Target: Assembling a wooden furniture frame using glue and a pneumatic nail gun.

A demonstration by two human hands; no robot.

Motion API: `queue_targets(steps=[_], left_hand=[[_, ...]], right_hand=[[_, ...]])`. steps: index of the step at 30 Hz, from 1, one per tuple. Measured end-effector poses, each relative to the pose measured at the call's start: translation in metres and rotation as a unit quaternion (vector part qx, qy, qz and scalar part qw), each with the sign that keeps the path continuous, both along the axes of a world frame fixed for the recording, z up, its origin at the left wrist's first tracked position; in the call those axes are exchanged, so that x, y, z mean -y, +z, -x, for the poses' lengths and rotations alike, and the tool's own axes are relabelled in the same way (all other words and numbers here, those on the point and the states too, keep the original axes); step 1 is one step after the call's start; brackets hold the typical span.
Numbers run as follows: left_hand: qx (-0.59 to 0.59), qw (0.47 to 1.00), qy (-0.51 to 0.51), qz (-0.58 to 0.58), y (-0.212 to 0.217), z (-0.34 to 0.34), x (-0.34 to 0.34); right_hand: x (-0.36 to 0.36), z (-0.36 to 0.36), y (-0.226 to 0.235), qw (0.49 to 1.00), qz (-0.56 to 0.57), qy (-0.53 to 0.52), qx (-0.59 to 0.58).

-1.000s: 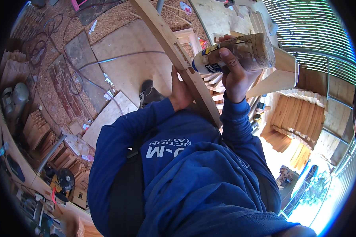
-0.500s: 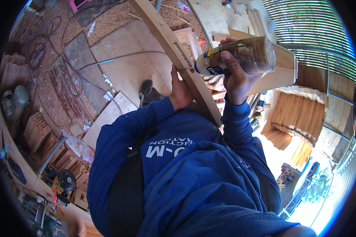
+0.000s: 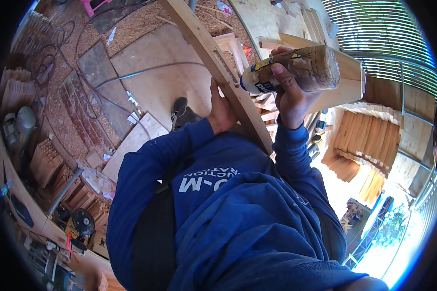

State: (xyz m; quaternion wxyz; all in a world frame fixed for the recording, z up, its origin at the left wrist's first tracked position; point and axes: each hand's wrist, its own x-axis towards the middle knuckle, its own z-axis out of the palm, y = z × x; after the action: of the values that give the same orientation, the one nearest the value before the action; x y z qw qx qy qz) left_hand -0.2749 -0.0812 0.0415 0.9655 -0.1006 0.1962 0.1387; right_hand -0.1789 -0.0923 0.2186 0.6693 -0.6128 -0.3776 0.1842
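Note:
A long wooden rail [image 3: 195,30] slants in front of me, with a narrow slot along its upper face. My left hand [image 3: 222,110] grips its left side near my body; its thumb side is hidden by the wood. Wrapped round a smeared glue bottle [image 3: 318,68], my right hand [image 3: 291,94] holds it tipped nearly on its side. The bottle's blue-rimmed nozzle end points left and sits right at the rail, beside the slot. Whether the tip touches the wood I cannot tell.
Below and right of the bottle stands a wooden frame [image 3: 344,85]. Stacked boards [image 3: 361,140] lie at right. On the floor, a hose [image 3: 145,72] crosses plywood sheets [image 3: 150,48] among wood shavings. A small black fan [image 3: 82,222] and more wood pieces [image 3: 46,162] are at left.
The glue bottle and my right hand have shifted very slightly to the right. My left hand keeps its grip on the rail.

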Motion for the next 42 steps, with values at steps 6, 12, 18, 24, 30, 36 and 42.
queue_targets(steps=[6, 12, 18, 24, 30, 36, 42], left_hand=[[-0.009, 1.0, -0.003, -0.004, 0.002, 0.0, 0.0], [0.012, 1.0, 0.002, -0.004, -0.007, -0.001, 0.003], [-0.005, 1.0, 0.002, -0.012, 0.007, 0.0, -0.001], [0.02, 1.0, -0.001, -0.021, -0.007, -0.001, 0.002], [0.048, 0.999, 0.006, -0.005, -0.012, -0.003, 0.004], [0.029, 1.0, 0.004, 0.003, -0.007, -0.002, 0.006], [0.054, 0.998, 0.001, -0.016, -0.01, -0.004, 0.007]], right_hand=[[0.003, -0.001, 0.0, 1.0, 0.007, -0.002, 0.008], [0.003, 0.002, 0.001, 1.0, 0.014, -0.01, 0.006], [0.001, 0.0, 0.001, 1.0, 0.01, -0.008, 0.007], [-0.002, 0.0, 0.003, 1.0, 0.012, -0.002, 0.017], [-0.006, 0.002, 0.003, 1.0, -0.003, 0.001, 0.015], [-0.008, 0.004, 0.006, 1.0, 0.007, -0.002, 0.008], [-0.012, 0.003, 0.006, 1.0, 0.002, 0.001, 0.009]])
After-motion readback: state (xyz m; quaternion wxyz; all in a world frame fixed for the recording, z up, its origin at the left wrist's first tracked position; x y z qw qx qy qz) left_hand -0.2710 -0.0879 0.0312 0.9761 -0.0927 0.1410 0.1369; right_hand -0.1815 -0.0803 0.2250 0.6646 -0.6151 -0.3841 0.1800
